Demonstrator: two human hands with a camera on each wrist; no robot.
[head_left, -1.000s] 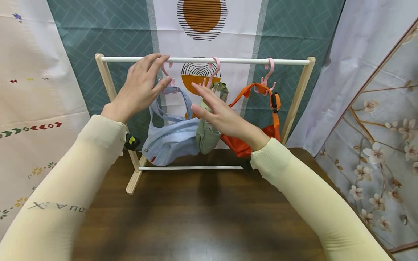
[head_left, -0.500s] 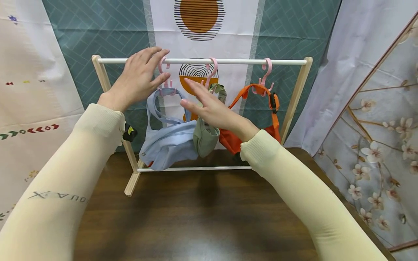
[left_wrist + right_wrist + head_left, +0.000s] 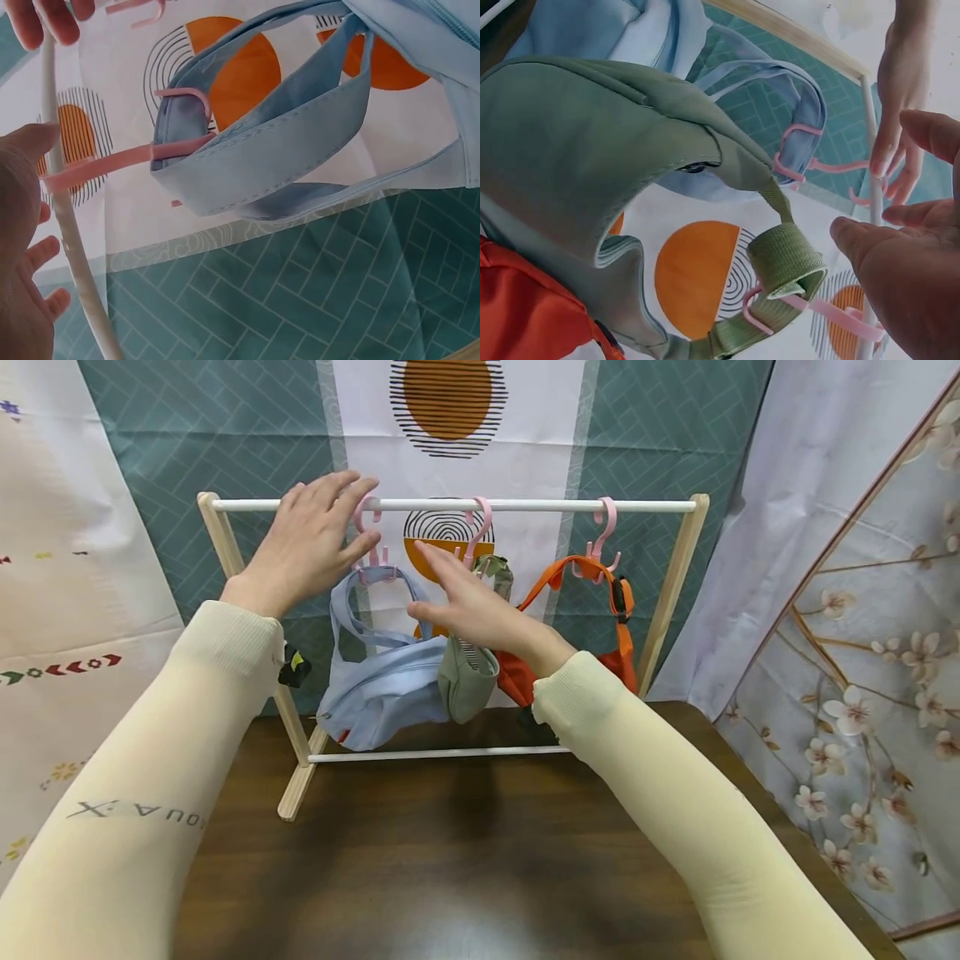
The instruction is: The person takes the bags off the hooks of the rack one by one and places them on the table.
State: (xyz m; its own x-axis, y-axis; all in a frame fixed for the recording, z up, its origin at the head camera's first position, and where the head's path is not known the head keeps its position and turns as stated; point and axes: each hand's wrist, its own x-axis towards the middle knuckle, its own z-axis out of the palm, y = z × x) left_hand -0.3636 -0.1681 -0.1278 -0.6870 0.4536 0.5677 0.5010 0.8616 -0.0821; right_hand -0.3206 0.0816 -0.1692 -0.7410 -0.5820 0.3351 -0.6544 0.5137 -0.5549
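Observation:
My left hand (image 3: 307,543) is held up by the white rod (image 3: 543,505), its fingers straight and overlapping the rod beside the left pink hook (image 3: 120,161). From that hook hangs a light blue bag (image 3: 386,693) by its strap. My right hand (image 3: 480,610), palm toward the left and fingers extended, is in front of the green bag (image 3: 592,150), partly covering it in the head view. The green bag's webbing strap (image 3: 784,259) loops on the middle pink hook (image 3: 847,319). Neither hand grips anything.
An orange bag (image 3: 618,664) hangs from the right pink hook (image 3: 604,531). The rack's wooden legs (image 3: 675,585) stand on a dark brown table (image 3: 465,860), with a lower white bar (image 3: 420,754) between them. Patterned cloth (image 3: 202,435) hangs behind, and floral curtain (image 3: 862,735) on the right.
My left hand has risen slightly against the rod. My right hand has shifted a little left, showing more of the orange bag. The head view has turned slightly right; the bags still hang.

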